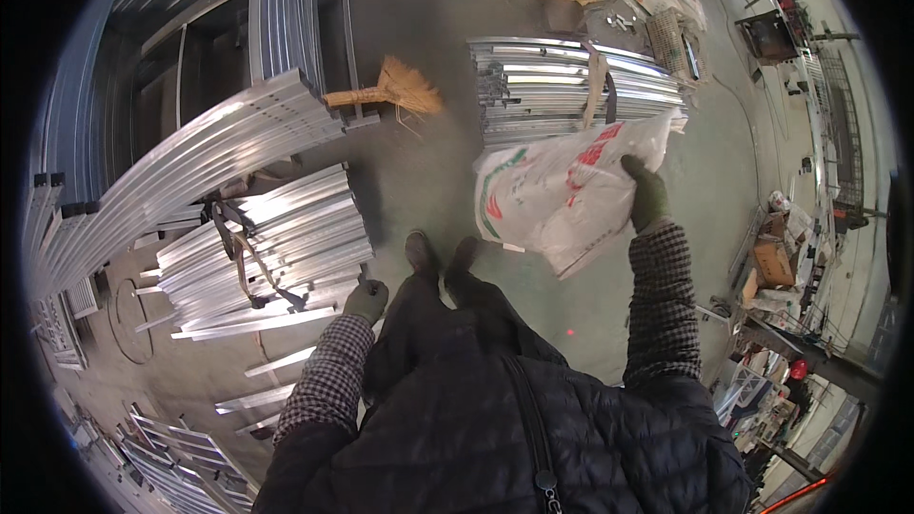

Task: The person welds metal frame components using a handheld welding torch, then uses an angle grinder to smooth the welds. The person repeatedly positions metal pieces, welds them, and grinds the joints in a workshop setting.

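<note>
Viewing remotely, I see my green-gloved right hand [649, 194] pinching the right edge of a creased, sagging white plastic sack with red and green print [562, 192], which overlaps the near side of the strapped silver metal profile bundle [538, 86]. Left of that bundle, my gloved left hand [366, 302] has curled fingers; I cannot tell whether they hold anything.

A smooth grey-green floor [709, 181] spread through the workshop, looking duller toward the upper middle. At the left stood a dark metal rack [181, 86], where pale light glinted along long silvery profiles [205, 148]. Near the right edge, clutter gathered around a brown cardboard box [773, 262] on the floor.
</note>
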{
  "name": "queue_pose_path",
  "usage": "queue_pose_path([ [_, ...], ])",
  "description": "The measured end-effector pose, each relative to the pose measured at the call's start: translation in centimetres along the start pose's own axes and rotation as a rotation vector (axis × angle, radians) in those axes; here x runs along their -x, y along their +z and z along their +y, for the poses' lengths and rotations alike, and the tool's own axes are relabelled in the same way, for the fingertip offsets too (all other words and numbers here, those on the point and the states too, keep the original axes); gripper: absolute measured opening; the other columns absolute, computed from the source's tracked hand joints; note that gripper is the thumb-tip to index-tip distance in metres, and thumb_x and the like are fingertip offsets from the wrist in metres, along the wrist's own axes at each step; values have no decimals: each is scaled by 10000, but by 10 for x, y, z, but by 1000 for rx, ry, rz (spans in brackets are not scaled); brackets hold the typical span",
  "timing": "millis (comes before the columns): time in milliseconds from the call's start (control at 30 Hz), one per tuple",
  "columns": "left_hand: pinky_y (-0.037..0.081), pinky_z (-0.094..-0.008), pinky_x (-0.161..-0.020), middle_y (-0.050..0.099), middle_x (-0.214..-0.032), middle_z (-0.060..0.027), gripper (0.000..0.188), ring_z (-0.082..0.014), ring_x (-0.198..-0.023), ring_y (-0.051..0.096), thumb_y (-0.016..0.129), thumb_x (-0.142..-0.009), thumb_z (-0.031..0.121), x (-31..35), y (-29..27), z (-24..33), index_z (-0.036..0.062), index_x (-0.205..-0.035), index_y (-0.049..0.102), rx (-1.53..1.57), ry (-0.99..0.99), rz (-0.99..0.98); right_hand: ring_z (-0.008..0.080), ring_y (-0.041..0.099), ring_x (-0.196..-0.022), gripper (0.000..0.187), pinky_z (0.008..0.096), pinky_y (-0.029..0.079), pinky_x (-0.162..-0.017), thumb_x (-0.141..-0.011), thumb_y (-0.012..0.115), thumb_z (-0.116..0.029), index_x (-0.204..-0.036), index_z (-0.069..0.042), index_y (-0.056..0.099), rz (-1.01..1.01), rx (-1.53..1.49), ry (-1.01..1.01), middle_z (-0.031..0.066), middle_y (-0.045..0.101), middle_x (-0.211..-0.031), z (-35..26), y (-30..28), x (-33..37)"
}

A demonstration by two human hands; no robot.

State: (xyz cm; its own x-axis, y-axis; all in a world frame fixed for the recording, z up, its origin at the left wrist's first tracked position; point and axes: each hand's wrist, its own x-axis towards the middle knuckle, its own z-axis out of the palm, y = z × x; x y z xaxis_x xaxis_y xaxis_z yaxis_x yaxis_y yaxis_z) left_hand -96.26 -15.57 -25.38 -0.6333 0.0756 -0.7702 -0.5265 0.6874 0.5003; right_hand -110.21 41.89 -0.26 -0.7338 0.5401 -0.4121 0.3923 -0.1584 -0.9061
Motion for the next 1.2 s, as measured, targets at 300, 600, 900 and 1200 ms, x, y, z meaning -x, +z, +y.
queue_pose_path([
  [300,586,-383,-843,794,-959,-156,438,-240,-873,769,626,-986,418,28,6,23,58,-1195,762,214,-181,-16,189,664,-1169,352,331,523,-1034,-1029,684,-169,-1333,7,669,-307,-12,-642,83,701,-1312,-180,80,-43],
  [600,579,-391,-848,787,-956,-146,465,-247,-889,765,619,-996,450,69,58,8,42,-1170,762,211,-289,16,246,639,-1259,428,402,513,-1066,-1028,632,-213,-1413,-27,617,-550,-447,-491,138,686,-1341,-183,171,-37],
  [900,561,-400,-997,753,-1223,-226,417,-337,-1168,726,636,-1022,368,73,100,86,37,-1254,739,23,-189,63,186,661,-958,549,350,521,-832,-881,779,-409,-1299,-62,701,-360,194,111,105,719,-1064,162,108,-157],
  [1200,571,-465,-643,752,-880,-178,217,-359,-709,723,748,-927,153,-56,154,60,49,-1118,752,-318,342,166,356,694,-1231,535,424,525,-1063,-872,720,-360,-1322,-70,714,-363,800,631,234,720,-1318,626,54,-70],
])
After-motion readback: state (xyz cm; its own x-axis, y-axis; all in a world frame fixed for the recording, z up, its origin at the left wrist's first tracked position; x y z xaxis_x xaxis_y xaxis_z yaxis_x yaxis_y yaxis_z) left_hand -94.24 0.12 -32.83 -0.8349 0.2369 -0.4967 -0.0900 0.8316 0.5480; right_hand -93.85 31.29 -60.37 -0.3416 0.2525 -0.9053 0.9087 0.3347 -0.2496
